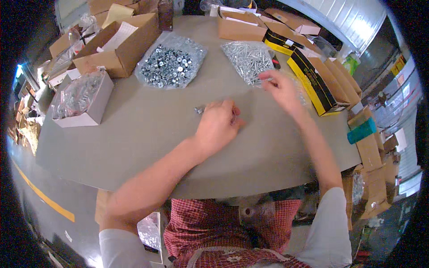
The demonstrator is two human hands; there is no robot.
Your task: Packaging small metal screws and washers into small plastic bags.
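Head view, looking straight down on the grey table [147,134]. The right hand [280,89] is out at the near edge of the clear bag of screws [248,59], fingertips pinched together on what looks like one slim screw, half-lifted from the pile. The left hand [219,125] rests palm-down mid-table, fingers curled loosely. Whether it pins anything underneath, I cannot tell. Just beside its knuckles lies a small metal piece [199,110], apart from the fingers, possibly a nut with a screw already in it (too small to be sure).

Further back sits the second clear bag, full of washers or flanged nuts [170,66], untouched. An open cardboard box [117,48] stands left of it, and a white box with plastic wrap [85,100] closer in. Yellow-and-black cartons [313,80] line the right side.

My read: this is the picking step, one fastener being drawn from the screw bag while the other hand waits at the work spot. The next move seems to call for a clean lift without dragging neighbours out, then carrying the screw across to the left hand and lining it up with the small part there. That takes a fine, steady pinch.
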